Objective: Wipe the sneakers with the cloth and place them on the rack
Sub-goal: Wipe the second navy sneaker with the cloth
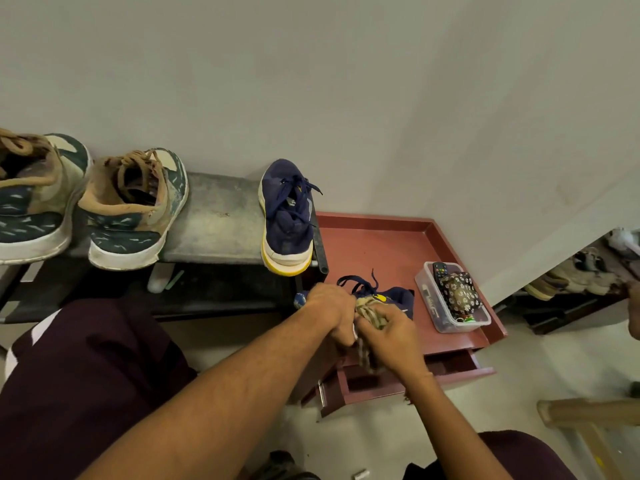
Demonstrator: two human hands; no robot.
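The left hand [329, 306] curls round a navy sneaker [398, 296] and hides most of it; only laces and one end show. Touching it, the right hand [391, 337] grips the striped cloth [372, 317], partly bunched out of sight. A second navy sneaker [287, 216] stands on the rack [214, 216] beyond the left hand.

Head view. Above the front edge of the red table [377, 244], the left hand [329, 308] grips a navy sneaker [394, 296] while the right hand [389, 337] holds a striped cloth [372, 318] against it. A clear container [446, 325] with a remote [440, 270] and a floral pouch [459, 292] stands on the table's right side. Left of the table, the rack [214, 216] carries a second navy sneaker [285, 216] just beside the table and a green-and-tan pair [131, 209] farther away.
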